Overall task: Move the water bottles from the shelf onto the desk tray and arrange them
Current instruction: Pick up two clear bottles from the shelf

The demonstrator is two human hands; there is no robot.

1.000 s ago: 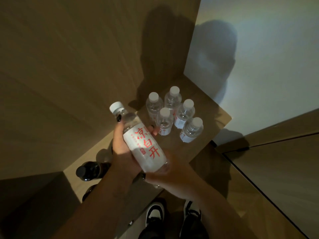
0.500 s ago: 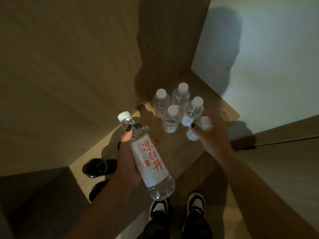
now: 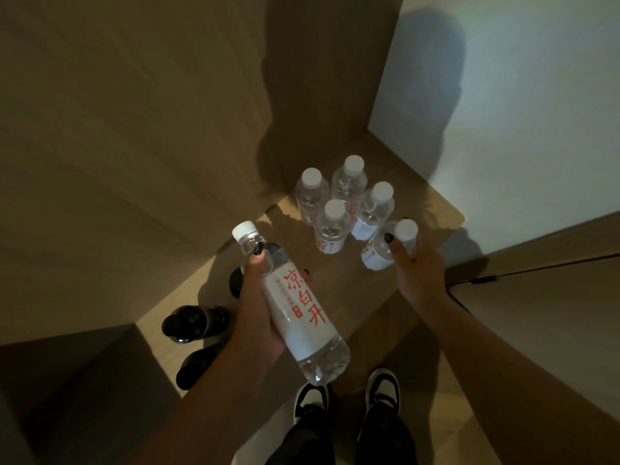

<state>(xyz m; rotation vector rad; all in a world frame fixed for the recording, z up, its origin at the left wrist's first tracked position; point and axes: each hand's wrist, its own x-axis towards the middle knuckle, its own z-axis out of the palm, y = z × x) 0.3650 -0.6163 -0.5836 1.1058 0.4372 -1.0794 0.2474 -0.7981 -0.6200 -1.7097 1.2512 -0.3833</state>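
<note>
Right hand (image 3: 414, 266) has left the held bottle (image 3: 295, 308), reached to the shelf's near-right bottle (image 3: 385, 248) and now grips it, tilting it.

Standing on the shelf (image 3: 432, 209): four bottles (image 3: 335, 226) clustered toward 12 o'clock. Sitting just at 4 o'clock of the cluster: a fifth bottle (image 3: 379, 255), touching the right hand (image 3: 419, 266). Lying tilted in the left hand (image 3: 255, 313) at 7 o'clock of the cluster: a sixth bottle (image 3: 302, 310), cap toward 11 o'clock. Resting lower, at 8 o'clock: two dark bottles (image 3: 194, 323).
</note>
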